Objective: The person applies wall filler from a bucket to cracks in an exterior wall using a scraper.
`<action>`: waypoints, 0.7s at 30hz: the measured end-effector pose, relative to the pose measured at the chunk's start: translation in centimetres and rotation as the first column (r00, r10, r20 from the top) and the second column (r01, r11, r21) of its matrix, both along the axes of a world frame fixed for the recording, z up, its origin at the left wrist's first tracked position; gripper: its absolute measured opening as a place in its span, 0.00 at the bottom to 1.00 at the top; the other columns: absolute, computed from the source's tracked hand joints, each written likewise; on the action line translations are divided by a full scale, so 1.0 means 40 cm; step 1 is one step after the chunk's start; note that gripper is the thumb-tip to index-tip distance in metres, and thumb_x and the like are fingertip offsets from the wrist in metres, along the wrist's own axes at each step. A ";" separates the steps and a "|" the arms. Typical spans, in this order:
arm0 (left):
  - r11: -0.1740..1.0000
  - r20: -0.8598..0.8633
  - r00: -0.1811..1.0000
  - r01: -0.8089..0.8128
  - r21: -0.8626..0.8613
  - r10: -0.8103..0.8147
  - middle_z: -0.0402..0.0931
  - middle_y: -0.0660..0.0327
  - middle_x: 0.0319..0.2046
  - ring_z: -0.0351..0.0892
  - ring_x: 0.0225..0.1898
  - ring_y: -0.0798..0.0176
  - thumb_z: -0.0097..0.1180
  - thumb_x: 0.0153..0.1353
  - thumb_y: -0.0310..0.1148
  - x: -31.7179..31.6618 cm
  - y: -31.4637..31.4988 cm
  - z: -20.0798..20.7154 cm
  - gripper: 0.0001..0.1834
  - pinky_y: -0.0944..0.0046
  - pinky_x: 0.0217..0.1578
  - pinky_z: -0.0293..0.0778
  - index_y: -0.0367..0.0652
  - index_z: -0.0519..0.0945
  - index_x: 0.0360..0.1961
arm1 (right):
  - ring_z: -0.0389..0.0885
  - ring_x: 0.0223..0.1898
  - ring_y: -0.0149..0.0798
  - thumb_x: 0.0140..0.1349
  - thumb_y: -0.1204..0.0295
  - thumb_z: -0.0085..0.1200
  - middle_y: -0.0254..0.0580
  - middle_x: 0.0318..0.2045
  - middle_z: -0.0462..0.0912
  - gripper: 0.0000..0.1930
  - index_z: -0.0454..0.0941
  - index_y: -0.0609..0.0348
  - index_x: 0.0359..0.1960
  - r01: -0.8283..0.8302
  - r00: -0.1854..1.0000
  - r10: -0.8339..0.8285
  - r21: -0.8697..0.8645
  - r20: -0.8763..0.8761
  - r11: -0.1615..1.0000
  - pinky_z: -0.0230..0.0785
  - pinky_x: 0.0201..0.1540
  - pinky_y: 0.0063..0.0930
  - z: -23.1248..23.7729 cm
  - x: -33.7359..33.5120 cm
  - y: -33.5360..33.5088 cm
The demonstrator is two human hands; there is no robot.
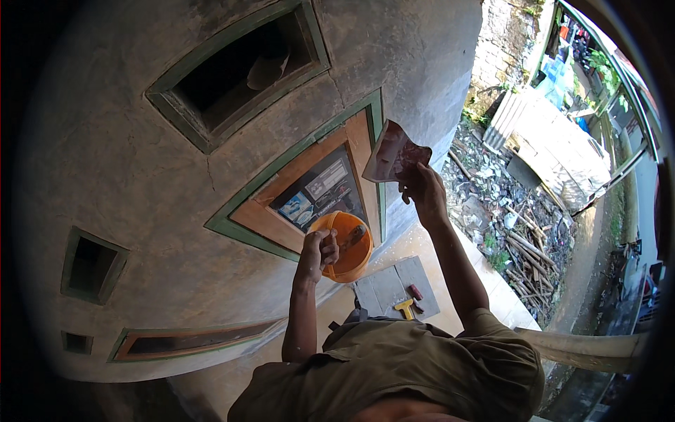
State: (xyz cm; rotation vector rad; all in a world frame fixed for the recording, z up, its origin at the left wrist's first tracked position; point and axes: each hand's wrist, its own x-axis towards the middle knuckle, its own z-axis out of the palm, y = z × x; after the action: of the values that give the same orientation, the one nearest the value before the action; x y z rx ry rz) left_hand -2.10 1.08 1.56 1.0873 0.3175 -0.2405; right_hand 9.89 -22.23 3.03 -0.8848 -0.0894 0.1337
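My right hand (425,193) is raised and closed on the lower corner of a curled, dark reddish-brown sheet of sandpaper (394,153). The sheet is in front of the grey wall (415,56) near a green window frame; whether it touches the wall I cannot tell. Lower and to the left, my left hand (318,254) is closed at the rim of an orange bucket (358,264). A tool with a dark handle (354,238) leans inside the bucket; its kind I cannot make out.
Below stands a grey board (380,290) carrying a yellow scraper (404,308) and a red-handled tool (416,291). The wall holds a green-framed window (253,200) and a dark opening (239,63). To the right lie rubble, bamboo poles (527,246) and corrugated sheeting (506,119).
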 end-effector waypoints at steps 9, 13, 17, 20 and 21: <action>0.997 -0.035 0.997 0.075 -0.029 -0.076 0.55 0.72 0.11 0.52 0.10 0.77 0.40 0.60 0.41 0.042 -0.034 0.026 0.14 0.76 0.12 0.51 0.43 0.72 0.29 | 0.78 0.35 0.35 0.61 0.81 0.45 0.46 0.38 0.76 0.11 0.75 0.64 0.45 0.351 0.853 0.047 -0.638 0.520 0.686 0.75 0.26 0.24 -0.122 -0.234 -0.074; 0.995 -0.056 0.994 0.099 0.027 -0.097 0.52 0.74 0.11 0.48 0.09 0.77 0.37 0.62 0.45 0.070 -0.054 0.053 0.15 0.76 0.12 0.49 0.46 0.69 0.30 | 0.78 0.38 0.37 0.52 0.90 0.46 0.43 0.42 0.76 0.22 0.78 0.52 0.45 0.380 0.788 0.182 -0.697 0.588 0.608 0.75 0.30 0.23 -0.077 -0.221 -0.125; 0.992 0.020 0.992 0.125 0.006 -0.125 0.51 0.73 0.11 0.47 0.09 0.77 0.38 0.62 0.45 0.093 -0.066 0.063 0.15 0.77 0.11 0.48 0.45 0.68 0.30 | 0.79 0.39 0.39 0.51 0.89 0.47 0.43 0.42 0.76 0.21 0.78 0.52 0.45 0.273 0.819 0.237 -0.718 0.523 0.640 0.76 0.33 0.27 -0.071 -0.212 -0.138; 0.987 0.052 0.986 0.158 -0.032 -0.156 0.50 0.73 0.11 0.46 0.09 0.77 0.39 0.61 0.44 0.113 -0.072 0.065 0.14 0.77 0.10 0.47 0.46 0.67 0.30 | 0.78 0.40 0.42 0.48 0.87 0.50 0.42 0.41 0.76 0.21 0.79 0.51 0.43 0.460 0.621 0.412 -0.735 0.667 0.497 0.77 0.37 0.30 -0.062 -0.208 -0.131; 0.985 0.060 0.984 0.168 -0.040 -0.165 0.50 0.73 0.11 0.45 0.09 0.78 0.39 0.61 0.44 0.118 -0.074 0.065 0.13 0.77 0.10 0.46 0.46 0.67 0.30 | 0.78 0.41 0.42 0.46 0.87 0.51 0.41 0.42 0.76 0.22 0.79 0.50 0.43 0.496 0.557 0.473 -0.731 0.682 0.469 0.77 0.37 0.30 -0.072 -0.201 -0.131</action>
State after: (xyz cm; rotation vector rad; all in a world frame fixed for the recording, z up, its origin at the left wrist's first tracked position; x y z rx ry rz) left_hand 2.64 -1.90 4.17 1.0750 0.1697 -0.3637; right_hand 1.86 -27.45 0.14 -2.0218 -1.0551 -0.3530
